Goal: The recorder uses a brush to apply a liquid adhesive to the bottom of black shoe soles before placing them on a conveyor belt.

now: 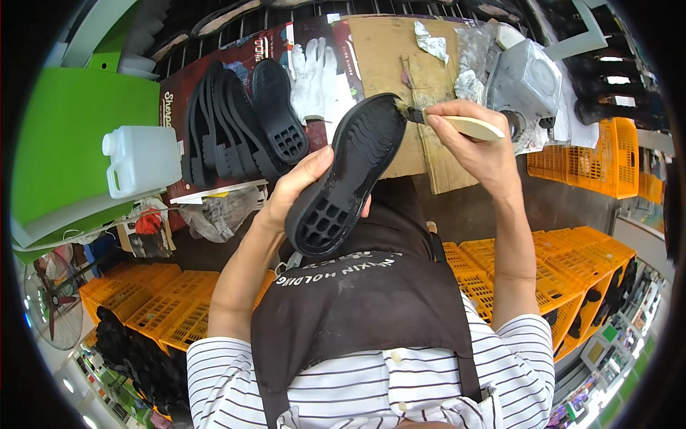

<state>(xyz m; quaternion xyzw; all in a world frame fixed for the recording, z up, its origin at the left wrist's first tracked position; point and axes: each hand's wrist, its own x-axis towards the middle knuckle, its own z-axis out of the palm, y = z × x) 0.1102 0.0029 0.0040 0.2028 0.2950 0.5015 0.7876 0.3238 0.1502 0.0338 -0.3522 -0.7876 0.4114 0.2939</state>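
Note:
A black shoe sole [364, 146] is tilted up in front of me, its inner face with the grid-patterned heel toward me. My left hand [300, 182] is closed around its side near the heel, with the thumb along the rim. In my right hand [475, 139] is a paintbrush [464, 126] with a pale wooden handle. Its bristles touch the rim at the toe end of the sole. More black soles [229, 121] stand in a row on the bench at the left, and a single sole [279, 107] lies flat beside them.
White gloves [313, 79] lie behind the soles. A white plastic jug [145, 161] stands at the left by a green panel. A translucent plastic container [525, 79] sits at the back right, near crumpled foil [431, 43]. Cardboard [379, 50] covers part of the bench. Orange crates [593, 157] flank me.

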